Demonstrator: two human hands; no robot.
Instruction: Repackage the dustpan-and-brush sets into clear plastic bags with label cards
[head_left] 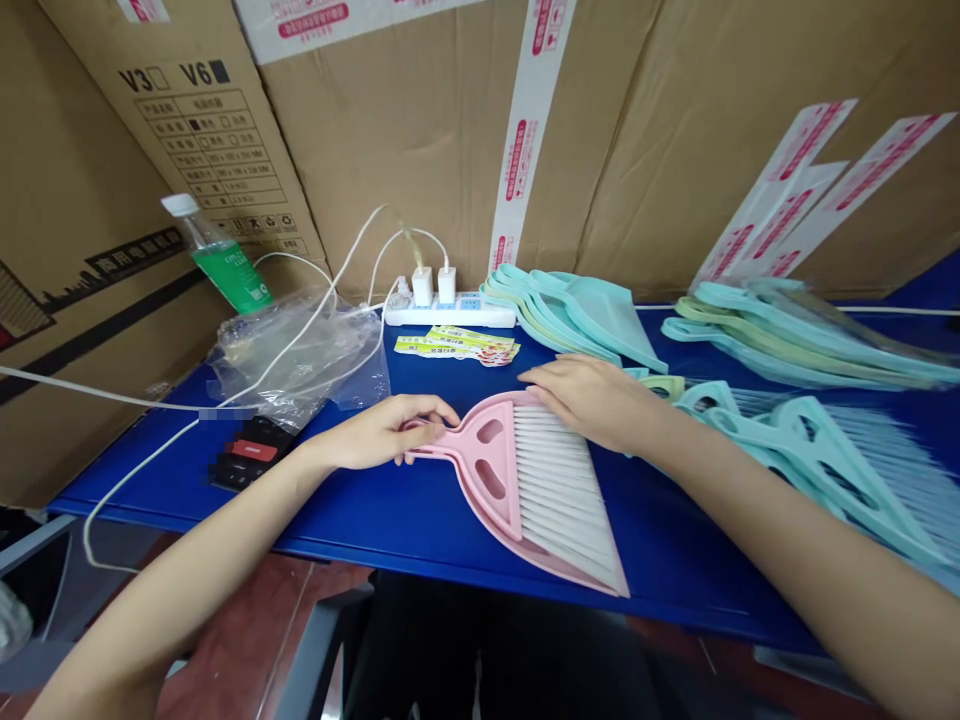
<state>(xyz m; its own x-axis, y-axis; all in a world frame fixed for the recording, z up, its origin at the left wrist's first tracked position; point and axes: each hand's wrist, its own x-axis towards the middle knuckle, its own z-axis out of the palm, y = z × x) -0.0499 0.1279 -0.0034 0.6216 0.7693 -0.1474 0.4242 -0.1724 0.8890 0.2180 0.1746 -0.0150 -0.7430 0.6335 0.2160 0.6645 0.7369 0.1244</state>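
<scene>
Left hand (pixel 379 435) curled shut around handle of pink plastic hand broom (pixel 487 480); right hand (pixel 592 400) open, flat, resting on broom's top edge.

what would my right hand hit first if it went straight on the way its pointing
Your right hand points left and slightly forward, just past the top of the pink plastic hand brush. It would probably meet the yellow and white printed cards first, though depth is hard to judge here.
</scene>
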